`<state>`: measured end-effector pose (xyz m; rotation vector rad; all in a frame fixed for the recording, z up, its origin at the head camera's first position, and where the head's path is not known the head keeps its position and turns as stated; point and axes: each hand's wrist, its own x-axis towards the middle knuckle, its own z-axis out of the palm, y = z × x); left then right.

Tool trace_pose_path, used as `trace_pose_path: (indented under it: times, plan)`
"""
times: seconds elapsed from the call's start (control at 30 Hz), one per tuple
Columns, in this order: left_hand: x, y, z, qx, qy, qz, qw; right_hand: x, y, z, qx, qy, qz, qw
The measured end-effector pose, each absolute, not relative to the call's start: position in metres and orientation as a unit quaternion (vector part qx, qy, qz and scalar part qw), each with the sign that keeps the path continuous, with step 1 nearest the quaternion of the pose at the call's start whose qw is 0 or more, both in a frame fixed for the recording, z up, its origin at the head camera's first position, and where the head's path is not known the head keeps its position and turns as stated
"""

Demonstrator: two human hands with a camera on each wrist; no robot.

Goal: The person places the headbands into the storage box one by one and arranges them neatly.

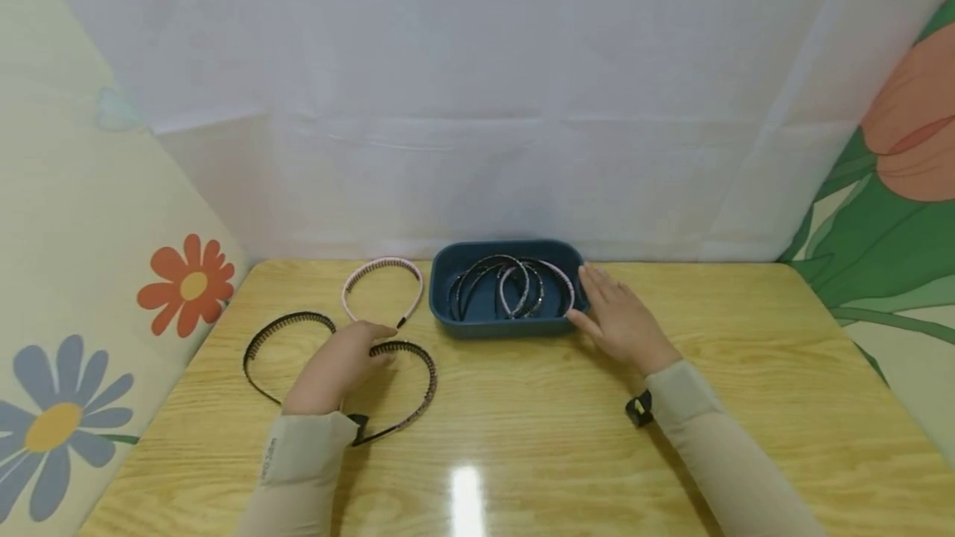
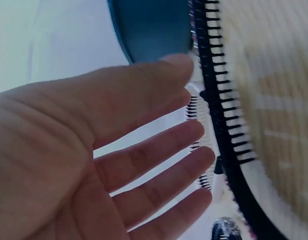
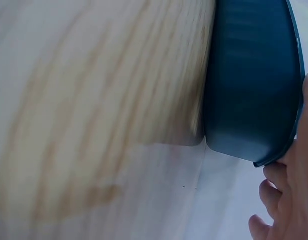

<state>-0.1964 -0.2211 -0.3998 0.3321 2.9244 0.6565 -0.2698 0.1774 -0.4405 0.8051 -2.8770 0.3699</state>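
My left hand (image 1: 346,363) reaches over a black toothed headband (image 1: 431,371) at the left of the table. In the left wrist view its fingers are nearly straight, with the thumb tip right at the edge of that headband (image 2: 221,105). My right hand (image 1: 622,321) rests against the right end of a dark blue bin (image 1: 477,328), fingers extended along the end and thumb by the front corner. The right wrist view shows the bin's side (image 3: 253,80) with fingertips beside its rim. Several headbands (image 1: 515,259), black, glittery and pink, lie inside the bin.
A pale pink headband (image 1: 384,260) lies on the wooden table (image 1: 522,421) left of the bin. Another black headband (image 1: 249,346) is farther left. Behind the bin hangs a white cloth (image 1: 485,106), and flower-printed panels (image 1: 89,297) flank the table.
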Motion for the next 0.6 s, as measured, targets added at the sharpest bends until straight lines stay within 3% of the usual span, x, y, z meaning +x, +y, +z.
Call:
trace_pose_path:
  times: [0.6]
  plan:
    - [-0.201,-0.228,-0.414,0.09,0.975,0.196,0.053,-0.271,0.179,-0.442,0.263,-0.955,0.13,0.051]
